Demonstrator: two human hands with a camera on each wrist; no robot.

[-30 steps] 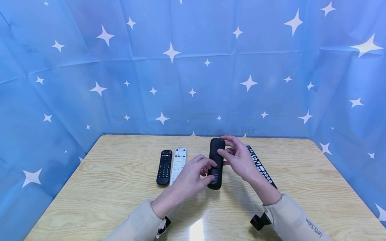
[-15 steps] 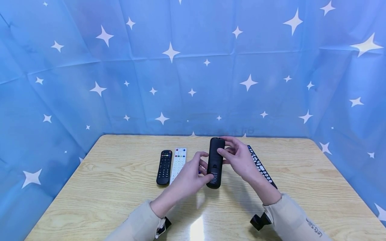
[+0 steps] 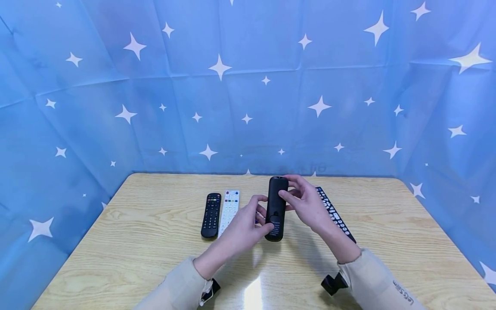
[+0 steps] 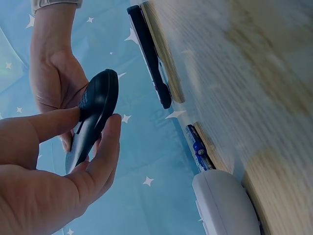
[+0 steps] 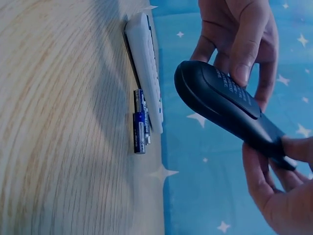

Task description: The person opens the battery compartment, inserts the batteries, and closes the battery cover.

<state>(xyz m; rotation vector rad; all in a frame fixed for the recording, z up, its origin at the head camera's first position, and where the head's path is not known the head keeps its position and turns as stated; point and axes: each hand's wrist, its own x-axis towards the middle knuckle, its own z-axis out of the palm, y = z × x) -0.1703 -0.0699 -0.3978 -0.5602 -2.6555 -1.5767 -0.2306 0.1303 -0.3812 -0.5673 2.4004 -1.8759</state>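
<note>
A: What was the biggest thing there?
B: A blue backdrop (image 3: pixel 248 94) with white stars, hanging along the far side and down both the left and right.

A: And in front of it?
B: A pale wood-grained counter (image 3: pixel 128 262). Two beige sleeves (image 3: pixel 176 284) reached over it from the near side.

A: How were the hands?
B: Both were partly closed, thumb against fingers. The left hand (image 3: pixel 248 224) pinched the near end of a remote, its thumb on the back and its fingers round the left edge. The right hand (image 3: pixel 306 204) gripped the far end from the right.

A: Where exactly was that one?
B: The held remote (image 3: pixel 277 202) was up off the counter, a little right of the middle, back face towards the person. It was black and tilted, the near end lower than the far end.

A: Any others?
B: A long black remote (image 3: pixel 336 215) with pale buttons lay slanting on the right, partly behind the right arm. On the left, a white remote (image 3: pixel 229 211) lay just beside a shorter black remote (image 3: pixel 211 215), both buttons up.

A: Anything smaller?
B: Blue batteries (image 5: pixel 140 125), at least two, lay on the counter just right of the white one. I couldn't tell whether they touched it. Smallest was the printed text on the held one's back, too tiny to read.
</note>
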